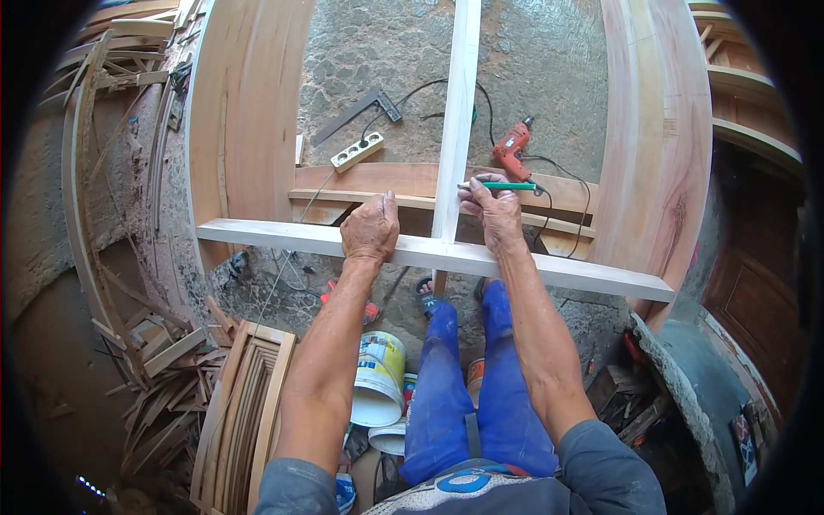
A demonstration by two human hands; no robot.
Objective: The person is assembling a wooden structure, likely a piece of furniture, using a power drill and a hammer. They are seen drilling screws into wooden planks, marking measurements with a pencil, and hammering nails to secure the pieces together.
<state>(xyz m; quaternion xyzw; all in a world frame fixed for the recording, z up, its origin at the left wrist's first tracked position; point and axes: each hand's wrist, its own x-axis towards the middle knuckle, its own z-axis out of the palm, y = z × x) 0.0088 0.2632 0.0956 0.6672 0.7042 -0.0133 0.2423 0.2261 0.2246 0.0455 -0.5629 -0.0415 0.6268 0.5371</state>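
Note:
A pale wooden crossbar (296, 237) runs left to right before me, between two wide wooden panels. Near its middle a pale upright strip (457, 112) meets it and extends away from me. My left hand (371, 227) is closed in a fist over the crossbar, left of that joint; its fingers curl out of sight, so whatever they hold, if anything, is hidden. Just right of the strip, my right hand (495, 209) pinches a green pencil (508, 185), whose tip points left against the strip. My right wrist lies above the crossbar.
On the floor beyond are a red power drill (513, 148), a white power strip (357, 152) and a dark try square (352, 116). A white bucket (378, 403) stands by my legs. Stacked wooden frames (245, 412) and scrap wood (163, 403) are at lower left.

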